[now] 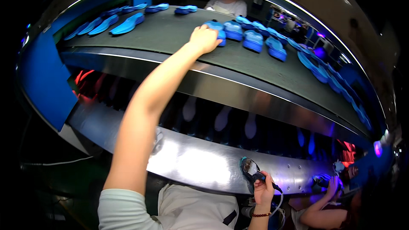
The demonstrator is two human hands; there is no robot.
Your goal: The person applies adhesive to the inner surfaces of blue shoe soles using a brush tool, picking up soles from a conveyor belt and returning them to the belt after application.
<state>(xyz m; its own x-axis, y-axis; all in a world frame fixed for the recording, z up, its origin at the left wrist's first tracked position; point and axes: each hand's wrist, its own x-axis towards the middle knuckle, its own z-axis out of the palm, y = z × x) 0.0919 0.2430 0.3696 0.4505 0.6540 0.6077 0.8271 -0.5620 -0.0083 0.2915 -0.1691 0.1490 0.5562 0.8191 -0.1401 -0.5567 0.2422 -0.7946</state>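
Note:
My left arm stretches across to the upper belt. There my left hand (205,39) is closed on a blue shoe sole (221,38), which sticks out beyond the fingers. Other blue soles (253,41) lie close to its right. Low down near my lap, my right hand (263,184) is closed around a dark hand tool (276,186) with a pale cord. Just beyond its fingers, over the metal ledge, is a dark oval piece (248,167) with a teal edge and white and brown inside. Whether the right fingers also hold this piece is unclear.
The dark conveyor belt (170,34) carries several more soles (128,24) at left. Below it, soles hang or lie in a dark tunnel (221,118) behind the shiny metal ledge (196,157). A co-worker's hand (332,186) works at lower right; another person (228,6) is across the belt.

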